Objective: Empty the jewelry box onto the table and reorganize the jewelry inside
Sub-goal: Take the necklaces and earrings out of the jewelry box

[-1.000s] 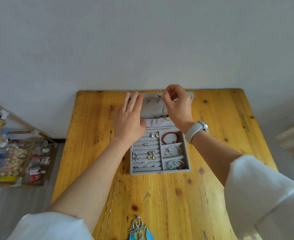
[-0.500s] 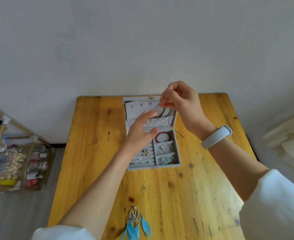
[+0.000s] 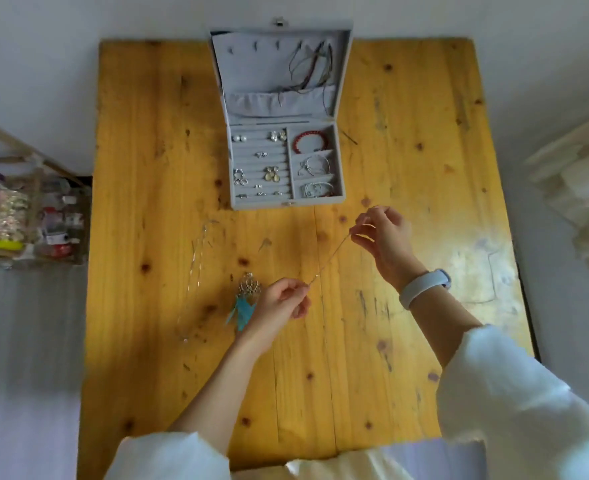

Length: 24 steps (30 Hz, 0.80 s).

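Observation:
The grey jewelry box point(image 3: 341, 168) lies open at the far middle of the wooden table point(image 3: 424, 209). Its tray holds earrings and rings on the left; a red bead bracelet point(image 3: 309, 140) and silver bangles point(image 3: 315, 165) fill the right compartments. Cord necklaces point(image 3: 315, 69) hang in the lid. In front of the box, a thin silver chain necklace point(image 3: 331, 256) is stretched between my hands. My right hand point(image 3: 383, 237) pinches its upper end, my left hand point(image 3: 282, 301) its lower end.
Blue feather earrings point(image 3: 246, 301) lie on the table just left of my left hand. Another silver chain point(image 3: 196, 268) lies further left. A wooden rack with bottles point(image 3: 23, 223) stands left of the table; pale fabric point(image 3: 577, 202) sits to the right.
My right hand has pulled the thin chain out of the lid and brought it down in front of the box. My left hand left the lid and took the chain's other end.

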Motion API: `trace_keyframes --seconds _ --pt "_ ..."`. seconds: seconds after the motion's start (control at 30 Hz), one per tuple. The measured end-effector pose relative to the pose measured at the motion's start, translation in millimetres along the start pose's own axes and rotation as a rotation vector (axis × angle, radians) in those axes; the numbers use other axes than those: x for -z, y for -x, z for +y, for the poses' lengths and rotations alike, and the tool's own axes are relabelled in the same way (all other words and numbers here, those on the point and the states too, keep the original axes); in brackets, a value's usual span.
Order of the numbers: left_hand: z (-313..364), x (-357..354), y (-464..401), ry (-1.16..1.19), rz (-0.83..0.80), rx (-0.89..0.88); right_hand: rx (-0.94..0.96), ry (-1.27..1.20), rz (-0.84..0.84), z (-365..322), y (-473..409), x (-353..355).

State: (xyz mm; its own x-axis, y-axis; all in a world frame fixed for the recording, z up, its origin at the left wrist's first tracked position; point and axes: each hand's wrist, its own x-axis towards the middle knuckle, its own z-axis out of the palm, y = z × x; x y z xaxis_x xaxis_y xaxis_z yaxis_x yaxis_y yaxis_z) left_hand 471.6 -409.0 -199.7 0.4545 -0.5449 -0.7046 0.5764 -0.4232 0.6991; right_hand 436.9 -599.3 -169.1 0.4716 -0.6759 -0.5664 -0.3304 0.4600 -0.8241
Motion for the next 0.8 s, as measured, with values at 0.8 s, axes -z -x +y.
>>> trace_keyframes --seconds 0.8 --pt "-72 -20 20 -0.722 0.329 -0.108 0.205 0.605 -0.267 55 -27 -24"
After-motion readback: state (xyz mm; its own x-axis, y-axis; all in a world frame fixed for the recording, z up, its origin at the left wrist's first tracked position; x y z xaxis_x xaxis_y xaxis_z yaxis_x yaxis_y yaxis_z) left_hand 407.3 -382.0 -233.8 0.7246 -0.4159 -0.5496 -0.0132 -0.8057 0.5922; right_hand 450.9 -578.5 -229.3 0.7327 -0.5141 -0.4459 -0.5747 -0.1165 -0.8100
